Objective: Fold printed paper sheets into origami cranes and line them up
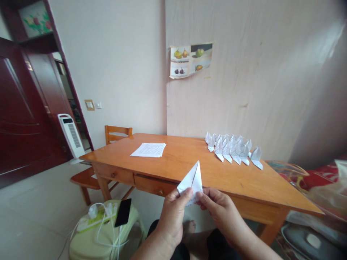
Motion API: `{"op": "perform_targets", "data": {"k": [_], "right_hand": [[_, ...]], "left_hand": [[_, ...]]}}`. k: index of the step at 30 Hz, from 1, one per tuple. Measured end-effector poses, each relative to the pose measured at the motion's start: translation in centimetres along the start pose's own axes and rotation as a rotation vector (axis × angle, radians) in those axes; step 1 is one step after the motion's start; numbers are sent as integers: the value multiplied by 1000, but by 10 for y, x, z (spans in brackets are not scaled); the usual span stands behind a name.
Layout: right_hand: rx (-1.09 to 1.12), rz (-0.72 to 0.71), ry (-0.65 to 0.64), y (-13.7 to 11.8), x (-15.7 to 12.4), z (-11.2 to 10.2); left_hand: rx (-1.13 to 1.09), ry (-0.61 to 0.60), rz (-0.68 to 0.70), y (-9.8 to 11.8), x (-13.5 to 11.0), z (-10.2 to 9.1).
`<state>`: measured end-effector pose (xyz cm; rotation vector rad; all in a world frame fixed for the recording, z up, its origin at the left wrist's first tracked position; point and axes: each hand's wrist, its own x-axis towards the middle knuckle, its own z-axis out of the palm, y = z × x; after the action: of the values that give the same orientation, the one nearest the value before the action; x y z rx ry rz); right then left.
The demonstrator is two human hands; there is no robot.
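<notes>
A folded sheet of paper (193,179) with a pointed top and a crease down its middle is held up in front of the table's near edge. My left hand (176,206) grips its lower left side, thumb lying on the front face. At the lower right corner, my right hand (215,202) pinches the same paper between thumb and fingers. Folded paper figures (235,148), several in rows, stand on the right part of the table. A stack of printed sheets (148,150) lies flat on the table's left part.
The wooden table (179,148) has a partly open drawer (154,184). At lower left, a green stool (89,245) bears a power strip (94,216), cables and a black phone (123,212). A wooden chair (118,134) stands behind. Bags (330,191) crowd the right side.
</notes>
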<state>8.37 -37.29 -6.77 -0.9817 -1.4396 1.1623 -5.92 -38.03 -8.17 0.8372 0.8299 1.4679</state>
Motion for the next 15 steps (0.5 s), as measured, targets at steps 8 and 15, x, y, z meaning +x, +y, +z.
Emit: {"op": "perform_targets", "data": {"k": [8, 15], "right_hand": [[37, 95, -13, 1, 4, -8], [43, 139, 14, 9, 8, -13]], "left_hand": [[32, -44, 42, 9, 3, -5], [119, -41, 94, 15, 8, -9]]}}
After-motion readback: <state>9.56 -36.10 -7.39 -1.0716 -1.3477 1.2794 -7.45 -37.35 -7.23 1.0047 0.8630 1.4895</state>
